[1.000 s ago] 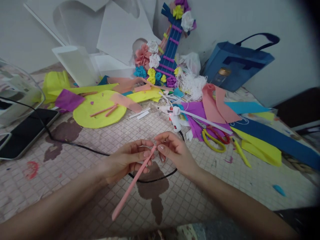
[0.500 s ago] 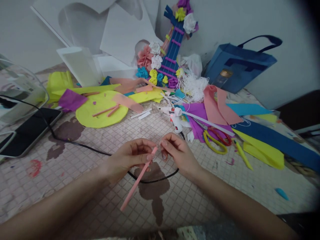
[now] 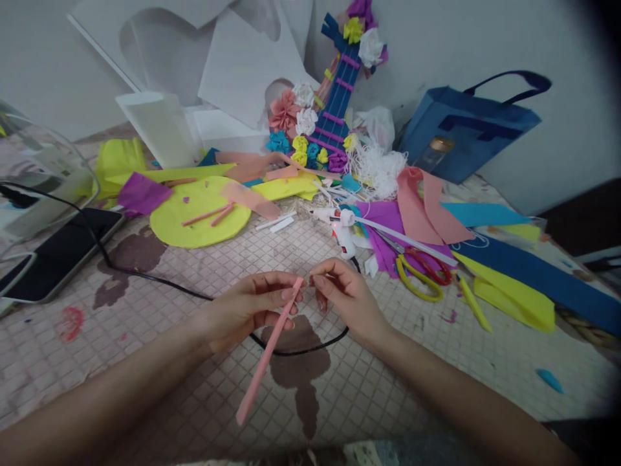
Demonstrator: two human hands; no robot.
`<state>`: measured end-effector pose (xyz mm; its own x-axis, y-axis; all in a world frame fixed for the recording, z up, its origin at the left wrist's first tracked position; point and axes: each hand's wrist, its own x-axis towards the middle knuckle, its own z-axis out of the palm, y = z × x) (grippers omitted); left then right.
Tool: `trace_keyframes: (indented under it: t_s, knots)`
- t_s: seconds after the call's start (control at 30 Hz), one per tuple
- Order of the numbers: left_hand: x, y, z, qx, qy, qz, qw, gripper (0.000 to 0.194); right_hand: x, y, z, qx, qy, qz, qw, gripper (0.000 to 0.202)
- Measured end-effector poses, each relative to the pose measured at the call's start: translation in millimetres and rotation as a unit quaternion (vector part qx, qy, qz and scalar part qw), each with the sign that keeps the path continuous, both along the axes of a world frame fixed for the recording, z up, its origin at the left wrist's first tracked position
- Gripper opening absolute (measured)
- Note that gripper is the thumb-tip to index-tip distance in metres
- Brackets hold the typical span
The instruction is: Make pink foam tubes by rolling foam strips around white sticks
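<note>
Between the thumb and fingers of my left hand (image 3: 262, 301) is a thin pink paper-covered stick (image 3: 266, 356), slanting down toward the table's front edge. My right hand (image 3: 342, 294) is closed in a pinch beside the stick's upper end. Whether anything small lies in that pinch, I cannot make out. A black cord (image 3: 301, 353) runs across the table beneath both hands. Beyond them lies a white glue gun (image 3: 343, 236). A yellow paper disc (image 3: 194, 226) with short pink sticks (image 3: 208, 215) on it lies farther left.
Scissors (image 3: 420, 278), a yellow pencil (image 3: 473, 301) and crepe paper strips (image 3: 528, 272) lie on the right. At the back stand a flower-decorated paper guitar (image 3: 334, 103) and a blue bag (image 3: 470, 133). A phone (image 3: 63, 255) lies at left, near a power strip (image 3: 29, 207).
The pink stick has turned slightly in my left hand, its lower end now closer to the front edge. My right fingertips have shifted slightly left, closer to its upper end.
</note>
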<state>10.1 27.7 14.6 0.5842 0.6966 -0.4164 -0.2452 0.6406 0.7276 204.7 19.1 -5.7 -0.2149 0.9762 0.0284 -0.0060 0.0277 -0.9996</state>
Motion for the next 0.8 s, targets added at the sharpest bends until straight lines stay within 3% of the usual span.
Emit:
trace_keyframes:
  t_s: [0.27,0.47,0.63,0.8]
  knots:
    - [2.5,-1.0,5.8,-0.009,0.001,-0.004,1.0,0.03,-2.5,-4.2,2.7,0.004,0.041,0.03,0.999,0.014]
    - [3.7,-4.6,-0.4,0.003,-0.01,-0.026,1.0,0.031,-6.6,-5.7,6.7,-0.018,0.057,0.057,0.997,0.014]
    - [3.6,-5.2,-2.3,0.025,-0.005,-0.032,0.999,0.031,-6.3,-5.0,3.6,-0.019,0.099,0.078,0.992,0.028]
    - [4.0,-3.9,1.1,0.12,0.059,0.008,0.991,0.037,-1.9,0.6,-1.3,-0.033,0.125,0.015,0.992,0.017]
